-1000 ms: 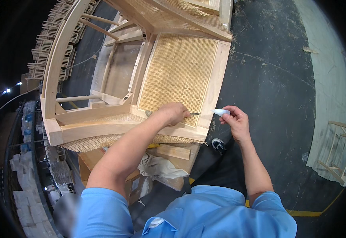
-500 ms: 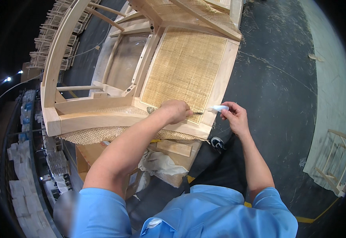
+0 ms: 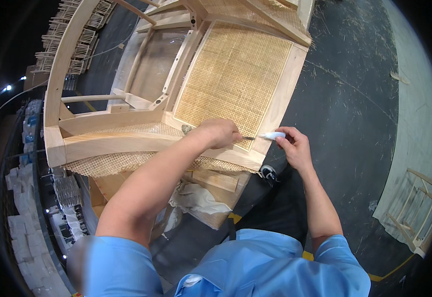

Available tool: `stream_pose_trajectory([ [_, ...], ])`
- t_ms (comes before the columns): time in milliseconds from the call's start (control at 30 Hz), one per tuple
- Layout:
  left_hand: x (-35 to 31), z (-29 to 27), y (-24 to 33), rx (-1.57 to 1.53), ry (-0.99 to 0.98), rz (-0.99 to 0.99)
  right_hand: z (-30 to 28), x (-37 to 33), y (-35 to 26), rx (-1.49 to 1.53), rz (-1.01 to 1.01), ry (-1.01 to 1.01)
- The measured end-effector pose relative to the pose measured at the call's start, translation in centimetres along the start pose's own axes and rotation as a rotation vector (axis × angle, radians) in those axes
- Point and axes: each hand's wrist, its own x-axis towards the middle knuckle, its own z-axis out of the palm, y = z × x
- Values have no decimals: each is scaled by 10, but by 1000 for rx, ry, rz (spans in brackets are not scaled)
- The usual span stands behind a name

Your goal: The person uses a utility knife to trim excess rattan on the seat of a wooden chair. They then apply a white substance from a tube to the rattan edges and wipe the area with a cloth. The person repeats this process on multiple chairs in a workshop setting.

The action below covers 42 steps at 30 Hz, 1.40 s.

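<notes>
A light wooden chair frame [image 3: 285, 94] lies tipped in front of me, with a woven cane panel [image 3: 231, 74] set in it. My left hand [image 3: 218, 132] is closed and presses on the near edge of the cane panel, holding something small that I cannot make out. My right hand [image 3: 293, 146] grips a tool with a white handle [image 3: 273, 135]; its thin dark blade points left and meets the panel's edge beside my left hand. Loose cane webbing [image 3: 112, 162] hangs below the frame's front rail.
The frame rests on a wooden block and crumpled white cloth [image 3: 196, 198]. Dark floor with cane scraps [image 3: 354, 84] spreads to the right. More wooden frames stand at the far left [image 3: 84, 29] and lower right [image 3: 414, 208]. Stacked pale items line the left edge [image 3: 20, 222].
The view has shifted so the chair frame sits lower and larger. Both hands stay at the panel's near edge, with the tool tip still at the cane.
</notes>
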Motion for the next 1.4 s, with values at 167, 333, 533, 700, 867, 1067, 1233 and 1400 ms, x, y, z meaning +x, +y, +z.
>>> stream_pose_trajectory([
  [167,-2,-4,6,14,-18,-31,1,1,0,72,33,17],
  [333,-3,1,8,13,13,-56,1,2,1,37,15,29],
  [533,-6,0,8,-5,16,-42,1,4,-10,-181,-68,29],
  [700,-1,-1,-1,-41,62,-46,1,9,-18,-246,-90,15],
  [867,-2,-3,1,-58,54,-52,-2,10,-20,-296,-85,17],
  [1067,1,3,-7,-82,50,-7,-2,10,-23,-287,-53,3],
  [1233,4,4,-10,-84,43,18,-1,11,-26,-333,-46,-3],
  [1400,4,2,-8,-69,22,13,-1,11,-29,-361,-69,-13],
])
